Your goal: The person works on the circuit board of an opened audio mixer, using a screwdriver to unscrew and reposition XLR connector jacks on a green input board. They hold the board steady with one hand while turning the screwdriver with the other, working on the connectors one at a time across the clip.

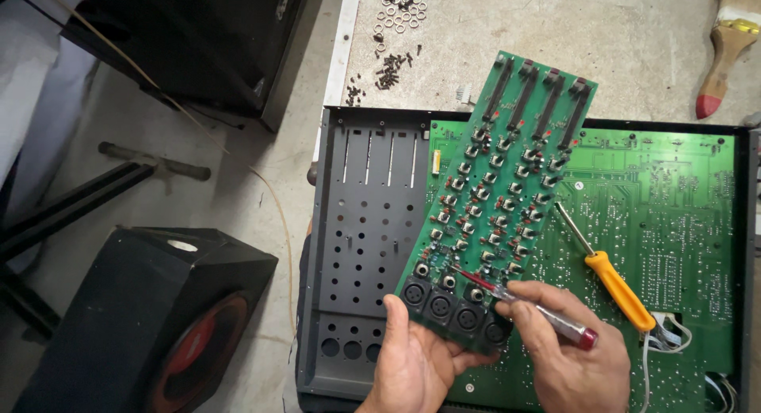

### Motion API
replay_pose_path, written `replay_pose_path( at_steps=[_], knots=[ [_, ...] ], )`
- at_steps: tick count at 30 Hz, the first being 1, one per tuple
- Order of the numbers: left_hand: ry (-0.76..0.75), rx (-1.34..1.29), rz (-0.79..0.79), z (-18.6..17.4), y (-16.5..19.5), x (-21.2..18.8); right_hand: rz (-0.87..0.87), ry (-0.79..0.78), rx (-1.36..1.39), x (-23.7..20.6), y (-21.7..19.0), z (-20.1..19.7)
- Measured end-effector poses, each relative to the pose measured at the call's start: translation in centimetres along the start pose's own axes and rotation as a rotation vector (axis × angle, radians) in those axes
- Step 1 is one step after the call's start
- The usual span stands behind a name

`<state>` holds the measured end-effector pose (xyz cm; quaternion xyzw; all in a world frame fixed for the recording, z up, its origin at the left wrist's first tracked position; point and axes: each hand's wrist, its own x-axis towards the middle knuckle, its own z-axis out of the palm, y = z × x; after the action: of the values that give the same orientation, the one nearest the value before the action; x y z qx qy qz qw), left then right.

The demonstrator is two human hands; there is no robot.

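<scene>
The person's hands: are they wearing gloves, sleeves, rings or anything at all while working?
Nothing is worn that the head view shows. The left hand and the right hand are both bare, with no gloves, rings or tape visible. No watch, strap or sleeve cuff shows at either wrist before the frame cuts them off.

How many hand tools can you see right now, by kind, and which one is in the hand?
Screwdrivers: 2, a clear-handled one with a red end gripped by the right hand, and an orange-handled one lying on the large green board.
Paintbrushes: 1, wooden handle with a red tip, on the bench top.
Total: 3.
The left hand holds the smaller circuit board, not a tool.
</scene>
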<state>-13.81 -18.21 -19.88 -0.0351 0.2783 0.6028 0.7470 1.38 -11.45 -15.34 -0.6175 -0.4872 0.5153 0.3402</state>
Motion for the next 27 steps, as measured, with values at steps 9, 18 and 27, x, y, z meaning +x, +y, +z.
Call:
replay_pose_path(
  at_steps=[9,18,27],
  knots=[
    [-0.014,0.013,-0.014,0.1,0.2,-0.2,-0.088,0.045,-0.033,-0.6,-0.6,-1.5],
    [-0.015,0.013,-0.019,0.1,0.3,-0.1,-0.075,0.02,-0.087,-0.4,0.5,-1.8],
    [-0.036,-0.008,-0.002,-0.1,0.2,0.0,-0.197,-0.052,-0.102,-0.3,0.4,-1.4]
  ],
)
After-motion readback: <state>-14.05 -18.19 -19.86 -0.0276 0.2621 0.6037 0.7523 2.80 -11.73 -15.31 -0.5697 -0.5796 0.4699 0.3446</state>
